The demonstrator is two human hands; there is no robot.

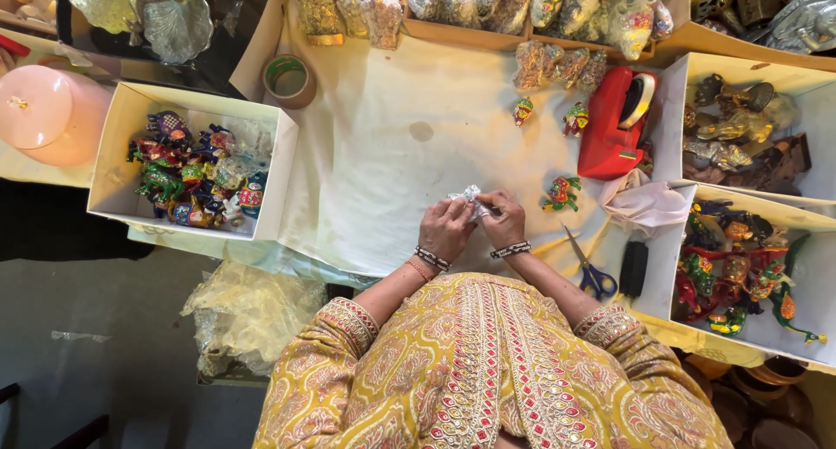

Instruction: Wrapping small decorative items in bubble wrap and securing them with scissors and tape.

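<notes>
My left hand [445, 228] and my right hand [502, 219] meet over the near edge of the white cloth-covered table [383, 153]. Together they pinch a small bundle wrapped in clear crinkly film [471, 196]; what is inside the wrap is hidden. Both wrists wear beaded bracelets. A small painted figurine [562, 193] lies just right of my right hand. Two more little painted figurines [523, 110] [576, 118] lie farther back.
A white box of colourful figurines [196, 172] sits at left, two more boxes [749, 127] [749, 270] at right. A red tape dispenser [616, 122], blue-handled scissors [590, 270], a black oblong thing [633, 268], a tape roll [288, 79] and wrapped packets [557, 64] surround the cloth.
</notes>
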